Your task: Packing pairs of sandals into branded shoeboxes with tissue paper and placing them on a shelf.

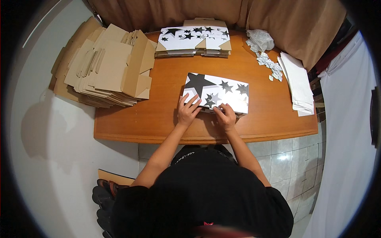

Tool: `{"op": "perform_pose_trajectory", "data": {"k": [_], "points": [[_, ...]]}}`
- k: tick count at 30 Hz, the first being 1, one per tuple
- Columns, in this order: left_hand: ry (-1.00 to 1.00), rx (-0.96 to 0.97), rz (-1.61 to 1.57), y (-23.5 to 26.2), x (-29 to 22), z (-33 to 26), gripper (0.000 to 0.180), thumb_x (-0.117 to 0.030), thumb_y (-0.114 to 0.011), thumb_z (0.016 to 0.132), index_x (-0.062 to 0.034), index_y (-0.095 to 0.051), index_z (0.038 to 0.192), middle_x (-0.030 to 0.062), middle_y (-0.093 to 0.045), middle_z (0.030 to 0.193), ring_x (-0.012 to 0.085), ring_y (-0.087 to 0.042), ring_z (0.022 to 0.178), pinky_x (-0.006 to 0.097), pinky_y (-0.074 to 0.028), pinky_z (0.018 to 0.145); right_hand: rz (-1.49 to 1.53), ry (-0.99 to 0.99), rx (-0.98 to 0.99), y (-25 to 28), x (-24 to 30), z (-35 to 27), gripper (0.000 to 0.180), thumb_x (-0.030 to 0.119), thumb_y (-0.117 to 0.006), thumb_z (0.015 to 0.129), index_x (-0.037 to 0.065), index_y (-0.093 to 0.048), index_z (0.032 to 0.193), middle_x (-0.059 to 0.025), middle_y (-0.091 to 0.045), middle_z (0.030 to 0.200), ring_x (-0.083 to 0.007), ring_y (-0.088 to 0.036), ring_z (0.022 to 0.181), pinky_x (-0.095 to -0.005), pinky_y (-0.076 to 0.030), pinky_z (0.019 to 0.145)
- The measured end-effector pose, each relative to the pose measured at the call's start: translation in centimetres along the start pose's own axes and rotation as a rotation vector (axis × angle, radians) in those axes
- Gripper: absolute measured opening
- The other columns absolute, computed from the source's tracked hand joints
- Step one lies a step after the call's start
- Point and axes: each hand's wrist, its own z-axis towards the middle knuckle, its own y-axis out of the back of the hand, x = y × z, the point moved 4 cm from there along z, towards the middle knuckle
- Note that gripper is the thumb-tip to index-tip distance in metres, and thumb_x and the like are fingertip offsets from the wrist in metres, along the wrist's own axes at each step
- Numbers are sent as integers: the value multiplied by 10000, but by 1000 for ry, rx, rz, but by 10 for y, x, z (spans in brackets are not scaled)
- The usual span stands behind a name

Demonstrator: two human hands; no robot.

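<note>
A white cardboard box point(234, 97) patterned with black and grey stars sits closed, or nearly so, on the wooden table in front of me. My left hand point(188, 112) lies over its near left corner, fingers spread on the lid. At the middle of the near edge, my right hand point(225, 118) has its fingers bent and closed against the lid's edge. The box's front face is mostly hidden beneath the lid and my hands.
Flattened brown cardboard boxes point(113, 59) are piled at the left of the table point(158, 123). Star-patterned boxes point(174, 43) lie stacked at the back. To the right are a clear plastic bag point(262, 39), small white packets point(270, 64) and white sheets point(297, 85).
</note>
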Motion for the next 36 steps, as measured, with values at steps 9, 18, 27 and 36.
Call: {"op": "perform_pose_trajectory", "data": {"k": [9, 18, 27, 36], "points": [[2, 3, 0, 0, 0, 0, 346, -179, -715, 706, -180, -668, 1048, -12, -578, 1188, 316, -423, 1175, 512, -292, 1009, 86, -437, 22, 6, 0, 13, 331, 97, -761, 635, 91, -595, 922, -82, -543, 951, -224, -609, 709, -323, -490, 572], [126, 21, 86, 14, -27, -5, 301, -149, -670, 731, -152, -651, 1031, 41, -504, 1269, 311, -366, 1225, 535, -200, 1038, 52, -338, 250, 19, -42, 56, 464, 253, -726, 705, 53, -548, 1084, -185, -509, 1108, -306, -554, 994, -428, -434, 835], [350, 368, -498, -10, -46, -57, 299, -169, -607, 795, -98, -579, 1083, 134, -488, 1118, 295, -496, 1010, 405, -400, 896, -151, -677, 526, 19, -129, 51, 579, 465, -642, 738, 63, -555, 1145, -148, -559, 1103, -312, -536, 1030, -440, -383, 898], [1076, 412, -915, -28, -17, -96, 850, -542, -454, 873, 31, -127, 1409, 241, -282, 1396, 278, -308, 1285, 333, -234, 1051, -82, -892, 1240, 49, -48, 3, 741, 707, -492, 731, -6, -692, 758, -229, -649, 798, -355, -634, 797, -422, -486, 730]]}}
